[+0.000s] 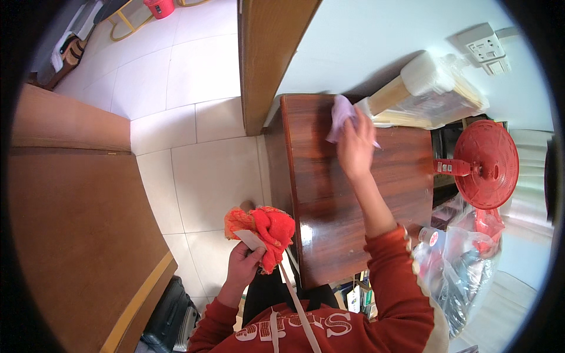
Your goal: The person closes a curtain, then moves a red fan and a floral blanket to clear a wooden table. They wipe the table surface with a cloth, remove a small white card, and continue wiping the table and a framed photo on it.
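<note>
My right hand (pixel 356 152) presses a thin lavender cloth (pixel 342 117) against the glossy wooden tabletop (pixel 329 220), close to the far edge by the wall. The cloth is bunched under and ahead of the fingers. Off the table's left side, my left hand (pixel 245 260) grips a crumpled red-orange cloth (pixel 273 229) in front of my body. A flat whitish piece (pixel 250 239), of paper or fabric, is pinched along with it under the thumb.
Wrapped flat panels (pixel 423 95) lean on the wall at the table's back right. Beyond the right edge stand a red fan (pixel 485 165), a white-and-red cup (pixel 428 237) and clear plastic bags (pixel 459 264). A door frame (pixel 260 66) rises beyond the table; a black suitcase (pixel 167 313) sits lower left.
</note>
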The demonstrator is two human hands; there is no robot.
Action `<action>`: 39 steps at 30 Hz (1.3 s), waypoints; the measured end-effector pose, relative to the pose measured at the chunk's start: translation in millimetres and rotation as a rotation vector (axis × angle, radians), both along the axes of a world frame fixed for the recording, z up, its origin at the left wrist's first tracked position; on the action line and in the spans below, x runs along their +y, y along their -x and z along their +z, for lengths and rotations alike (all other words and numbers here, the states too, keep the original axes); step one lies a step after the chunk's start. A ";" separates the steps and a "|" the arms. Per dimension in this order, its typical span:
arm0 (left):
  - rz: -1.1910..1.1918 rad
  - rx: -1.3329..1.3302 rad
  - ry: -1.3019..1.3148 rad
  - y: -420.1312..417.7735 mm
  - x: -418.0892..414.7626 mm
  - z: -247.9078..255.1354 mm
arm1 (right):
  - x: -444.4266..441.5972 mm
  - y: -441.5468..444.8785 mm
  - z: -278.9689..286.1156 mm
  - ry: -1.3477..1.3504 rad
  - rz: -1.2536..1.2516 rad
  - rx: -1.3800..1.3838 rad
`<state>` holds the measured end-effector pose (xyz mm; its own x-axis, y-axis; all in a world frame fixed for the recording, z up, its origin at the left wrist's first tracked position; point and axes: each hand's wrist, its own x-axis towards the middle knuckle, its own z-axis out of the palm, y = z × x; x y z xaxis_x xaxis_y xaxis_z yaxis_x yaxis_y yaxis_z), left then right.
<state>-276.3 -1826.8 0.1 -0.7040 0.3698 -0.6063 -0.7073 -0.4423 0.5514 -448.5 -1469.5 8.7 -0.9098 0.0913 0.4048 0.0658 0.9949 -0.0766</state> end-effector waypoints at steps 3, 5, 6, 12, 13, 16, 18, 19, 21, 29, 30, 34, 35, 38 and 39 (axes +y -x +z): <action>-0.041 -0.022 0.017 -4.8 4.4 -2.5 | 15.0 46.7 -61.8 0.061 0.037 -0.171; -0.038 -0.041 0.023 -9.0 7.1 -1.2 | 17.9 68.4 -85.5 -0.046 -0.041 -0.161; -0.034 -0.022 0.045 -8.6 12.5 3.2 | 19.3 75.7 -88.1 0.001 -0.086 -0.140; -0.065 -0.074 0.015 -17.4 15.7 -10.6 | -14.3 84.0 -111.3 0.079 -0.100 0.056; -0.065 -0.072 0.018 -16.2 17.2 -9.7 | -35.4 84.3 -101.2 0.094 -0.068 0.056; -0.092 -0.056 0.031 -7.7 24.5 -3.4 | -56.3 81.5 -95.1 0.224 0.020 0.080; -0.103 -0.030 0.057 -4.1 29.8 -1.4 | -56.9 58.9 -90.3 0.262 0.179 0.039; -0.109 -0.014 0.054 -1.6 31.6 -0.6 | -56.6 36.1 -88.6 0.268 0.301 -0.017; -0.119 0.012 0.050 0.2 34.5 1.8 | -52.6 -15.5 -84.3 0.373 0.481 -0.055; -0.197 0.021 0.042 25.1 45.5 7.4 | 187.9 -134.3 -104.7 0.037 -0.292 -0.024; -0.191 0.027 0.015 31.3 50.0 5.8 | 210.6 -139.9 -107.9 0.038 -0.432 -0.069; -0.212 0.001 -0.236 65.6 90.4 -17.4 | 193.7 -121.7 -124.4 0.082 -0.532 0.018; -0.209 0.017 -0.253 75.4 100.7 -17.3 | 146.7 -109.1 -115.6 0.018 -0.382 -0.077; -0.228 0.027 -0.342 97.6 144.6 -21.5 | 37.0 -90.8 -101.4 0.334 -0.198 -0.413; -0.203 0.029 -0.342 101.2 155.7 -28.1 | 4.5 -92.5 -59.9 0.620 -0.041 -0.389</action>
<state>-377.4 -1671.1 -28.0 -0.6109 0.6802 -0.4051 -0.7854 -0.4565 0.4180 -356.0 -1464.9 -51.2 -0.9681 0.2361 -0.0844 0.2397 0.7722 -0.5884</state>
